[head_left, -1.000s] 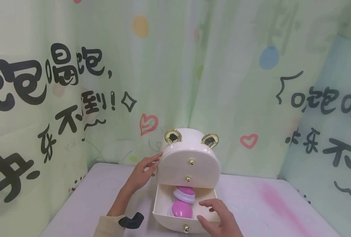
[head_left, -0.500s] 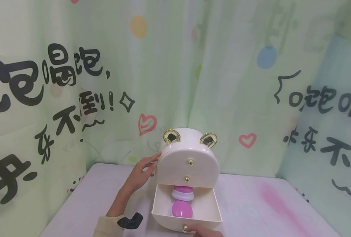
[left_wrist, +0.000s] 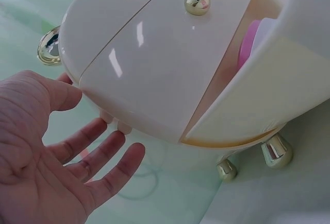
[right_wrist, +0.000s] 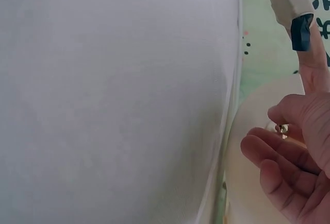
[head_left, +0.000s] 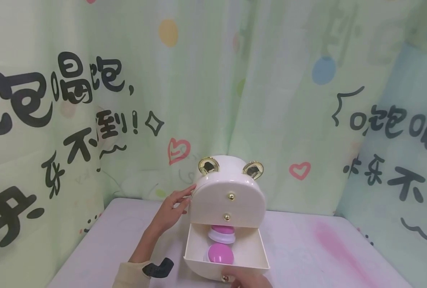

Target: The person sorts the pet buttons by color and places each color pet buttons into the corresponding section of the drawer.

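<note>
A white, round-topped mini drawer cabinet (head_left: 209,204) with gold-rimmed ears stands on the table. Its bottom drawer (head_left: 200,268) is pulled out, and two round pink-and-white items, one in front (head_left: 221,254) and one behind (head_left: 222,236), lie inside. My left hand (head_left: 171,210) rests its fingertips against the cabinet's left side, fingers extended, as the left wrist view also shows. Low at the front, my right hand (head_left: 247,277) has thumb and index finger around the drawer's gold knob (head_left: 225,279); the other fingers are loosely bent in the right wrist view. The frame's bottom edge cuts off part of this hand.
A pale lilac cloth covers the table (head_left: 292,248), with a pink smear (head_left: 339,248) on the right. Patterned green curtains (head_left: 278,120) with black lettering hang close behind and at both sides. Short gold feet (left_wrist: 277,151) carry the cabinet.
My right hand has come down from over the open drawer to its front knob, and the index finger now lies across the knob's top. The left hand stays at the cabinet's side.
</note>
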`<state>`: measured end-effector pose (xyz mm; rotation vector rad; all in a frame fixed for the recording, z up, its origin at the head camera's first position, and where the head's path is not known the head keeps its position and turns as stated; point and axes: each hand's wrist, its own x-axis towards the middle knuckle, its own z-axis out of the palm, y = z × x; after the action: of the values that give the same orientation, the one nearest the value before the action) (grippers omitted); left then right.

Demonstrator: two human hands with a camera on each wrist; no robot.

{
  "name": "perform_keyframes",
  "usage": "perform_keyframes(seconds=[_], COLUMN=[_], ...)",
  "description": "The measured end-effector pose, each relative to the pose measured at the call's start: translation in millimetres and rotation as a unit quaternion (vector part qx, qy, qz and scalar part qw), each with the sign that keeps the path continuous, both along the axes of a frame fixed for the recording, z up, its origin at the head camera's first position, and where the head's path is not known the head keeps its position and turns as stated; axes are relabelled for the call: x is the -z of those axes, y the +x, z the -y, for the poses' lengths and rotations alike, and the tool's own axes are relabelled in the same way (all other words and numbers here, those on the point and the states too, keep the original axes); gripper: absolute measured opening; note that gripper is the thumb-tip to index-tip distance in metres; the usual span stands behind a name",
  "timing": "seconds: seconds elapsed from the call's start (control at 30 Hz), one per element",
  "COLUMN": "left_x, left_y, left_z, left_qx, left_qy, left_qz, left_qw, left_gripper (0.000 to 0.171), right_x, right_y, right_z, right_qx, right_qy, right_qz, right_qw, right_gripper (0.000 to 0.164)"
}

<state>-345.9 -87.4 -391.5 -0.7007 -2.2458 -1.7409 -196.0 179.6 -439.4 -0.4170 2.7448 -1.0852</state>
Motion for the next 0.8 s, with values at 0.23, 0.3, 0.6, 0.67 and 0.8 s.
perform_keyframes(seconds=[0.23,0.3,0.6,0.67,0.8], left_x=[-0.9,-1.1,-2.1,-2.0,-0.7], left_y=[0.1,0.4,-1.1,-0.7,-0.2], left_z=[-0.3,-0.2,2.8,2.5,1.7], left_qx=[-0.002,-0.001,0.004,0.004,0.003], left_qy=[-0.004,-0.004,0.002,0.001,0.000], left_qz=[0.004,0.002,0.007,0.007,0.001], left_qw=[1.0000,1.0000,1.0000,1.0000,1.0000], left_gripper=[0.045,0.045,0.045,0.045,0.045], right_x=[-3.6,-5.1,-7.2,-5.7,1.6], right_y=[-7.1,-7.0,-13.6,-18.4,-30.0], right_z=[2.3,4.0,6.6,5.2,1.6], right_qx=[-0.039,-0.048,-0.076,-0.090,-0.117], right_qy=[-0.009,0.004,0.045,0.041,0.035], right_qz=[-0.045,-0.072,-0.155,-0.189,-0.315], right_qw=[0.998,0.996,0.984,0.977,0.941], right_gripper=[0.014,0.011,0.016,0.018,0.028])
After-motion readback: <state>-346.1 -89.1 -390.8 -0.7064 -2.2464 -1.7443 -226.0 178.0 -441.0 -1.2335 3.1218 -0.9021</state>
